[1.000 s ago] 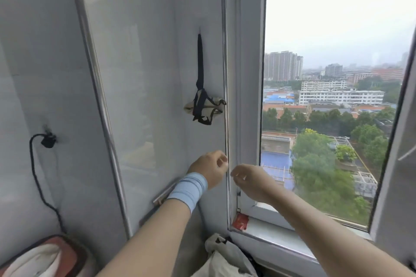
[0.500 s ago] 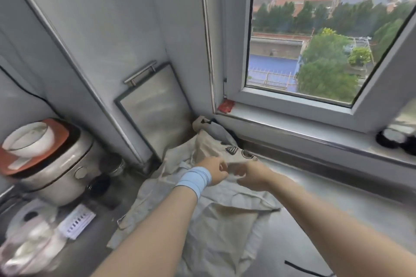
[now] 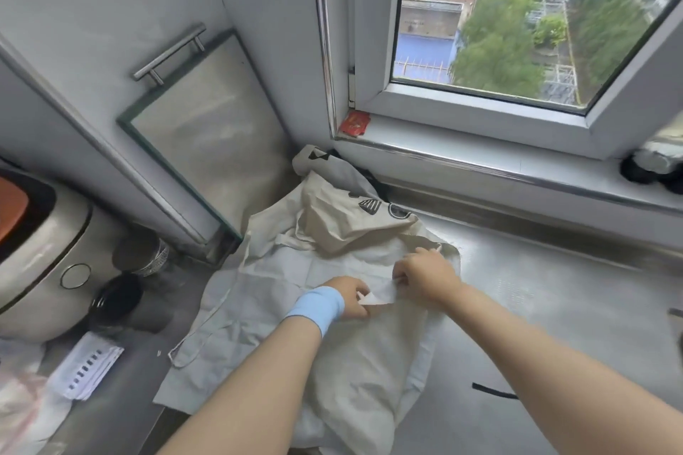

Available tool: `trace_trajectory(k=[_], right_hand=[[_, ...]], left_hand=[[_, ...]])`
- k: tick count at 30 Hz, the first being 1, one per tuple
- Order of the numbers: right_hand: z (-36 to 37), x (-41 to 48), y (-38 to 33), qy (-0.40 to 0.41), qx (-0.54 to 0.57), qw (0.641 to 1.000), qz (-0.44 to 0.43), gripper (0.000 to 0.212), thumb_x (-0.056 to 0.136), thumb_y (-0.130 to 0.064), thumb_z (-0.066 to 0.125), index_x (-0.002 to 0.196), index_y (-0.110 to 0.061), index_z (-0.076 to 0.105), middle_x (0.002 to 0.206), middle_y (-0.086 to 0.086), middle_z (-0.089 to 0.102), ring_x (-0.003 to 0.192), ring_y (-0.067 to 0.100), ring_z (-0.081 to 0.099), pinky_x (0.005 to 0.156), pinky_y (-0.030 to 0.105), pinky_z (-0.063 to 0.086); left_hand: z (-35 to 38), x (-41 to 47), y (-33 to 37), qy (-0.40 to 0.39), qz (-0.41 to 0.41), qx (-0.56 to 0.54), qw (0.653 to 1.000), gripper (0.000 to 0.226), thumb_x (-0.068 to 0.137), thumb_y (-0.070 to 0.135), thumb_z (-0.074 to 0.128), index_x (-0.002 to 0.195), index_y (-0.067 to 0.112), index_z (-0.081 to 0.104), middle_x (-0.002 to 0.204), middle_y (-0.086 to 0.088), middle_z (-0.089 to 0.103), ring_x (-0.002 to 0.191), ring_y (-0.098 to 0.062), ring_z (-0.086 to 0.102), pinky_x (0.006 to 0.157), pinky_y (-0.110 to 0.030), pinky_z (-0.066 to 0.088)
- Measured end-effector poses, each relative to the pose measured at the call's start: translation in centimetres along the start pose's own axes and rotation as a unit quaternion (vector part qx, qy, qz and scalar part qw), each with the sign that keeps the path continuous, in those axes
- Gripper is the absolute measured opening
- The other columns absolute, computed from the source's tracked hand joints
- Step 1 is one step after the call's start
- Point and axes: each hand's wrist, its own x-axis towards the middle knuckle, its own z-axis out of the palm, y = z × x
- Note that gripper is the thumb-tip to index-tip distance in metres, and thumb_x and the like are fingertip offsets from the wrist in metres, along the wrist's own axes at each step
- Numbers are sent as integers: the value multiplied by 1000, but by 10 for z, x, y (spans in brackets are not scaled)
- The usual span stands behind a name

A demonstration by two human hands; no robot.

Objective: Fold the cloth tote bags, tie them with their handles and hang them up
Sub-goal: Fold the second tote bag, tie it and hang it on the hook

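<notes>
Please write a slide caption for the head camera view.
Left hand and right hand pinch a cloth tote bag lying on a steel counter beneath a window.

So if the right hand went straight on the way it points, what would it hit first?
Probably the crumpled printed tote bag just beyond the right hand, though depth is unclear.
</notes>
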Motion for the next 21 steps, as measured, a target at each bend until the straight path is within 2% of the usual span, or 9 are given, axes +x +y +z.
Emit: trace_trajectory(k=[1, 3, 6, 9, 12, 14, 16, 18, 21], right_hand=[[-7, -1, 3, 22, 10, 1000, 0, 12, 75, -19, 53, 73, -28, 61, 67, -10, 45, 85, 25, 50, 69, 32, 27], [-24, -5, 12, 47, -1, 999, -4, 12, 72, -18, 53, 73, -25, 62, 68, -9, 43, 89, 27, 55, 67, 30, 28], [-50, -27, 27, -55, -106, 992, 39, 9, 77, -19, 55, 81, -21, 63, 82, -3, 57, 89, 27, 58, 65, 27, 29], [-61, -57, 46, -200, -174, 959, 102, 6, 82, -18, 59, 82, -22, 63, 91, 0, 65, 87, 28, 62, 71, 25, 35], [-62, -77, 67, -289, -211, 915, 185, 2, 89, -18, 58, 89, -20, 59, 92, -1, 60, 87, 23, 60, 91, 32, 42], [-61, -81, 77, -314, -228, 893, 229, 22, 94, -19, 51, 115, -21, 59, 119, 1, 60, 115, 27, 57, 104, 44, 36], [-63, -76, 76, -256, -230, 909, 235, 36, 94, -18, 46, 129, -22, 55, 133, 1, 58, 124, 28, 54, 105, 45, 35], [-61, -65, 74, -144, -168, 950, 220, 36, 91, -16, 47, 124, -24, 59, 126, 0, 63, 117, 25, 60, 100, 38, 43], [-46, -46, 70, -55, -50, 979, 192, 40, 86, -7, 44, 120, -22, 57, 121, 4, 60, 108, 27, 60, 80, 34, 50]], left_hand=[[-4, 1, 5, 3, 16, -6, 1000, 14, 83, 31, 65, 96, 25, 67, 95, -1, 64, 93, -27, 63, 79, -25, 46], [-13, 2, 21, 2, 54, -13, 998, 11, 85, 32, 63, 78, 23, 61, 80, -1, 56, 77, -24, 54, 69, -27, 42], [-25, -7, 56, -104, 83, -56, 990, 21, 84, 40, 69, 98, 25, 63, 90, 3, 58, 79, -20, 52, 68, -25, 46], [-36, -18, 85, -177, 72, -116, 975, 41, 89, 49, 59, 123, 26, 60, 114, 1, 67, 88, -20, 63, 82, -30, 48], [-44, -14, 101, -43, 129, -111, 985, 30, 91, 40, 57, 113, 21, 66, 110, -2, 69, 89, -20, 66, 80, -28, 48], [-50, -9, 104, 52, 140, -77, 986, 25, 89, 31, 59, 110, 22, 69, 111, -2, 70, 98, -19, 66, 89, -26, 49], [-52, -1, 101, 100, 121, -64, 986, 27, 88, 29, 58, 113, 27, 67, 118, 4, 68, 108, -18, 63, 97, -25, 46], [-53, 7, 97, 137, 95, -50, 985, 34, 88, 25, 56, 121, 29, 62, 126, 4, 64, 115, -19, 59, 100, -26, 43], [-50, 23, 93, 174, 47, 23, 983, 49, 87, 23, 55, 136, 27, 47, 143, -4, 44, 130, -25, 45, 107, -34, 38]])
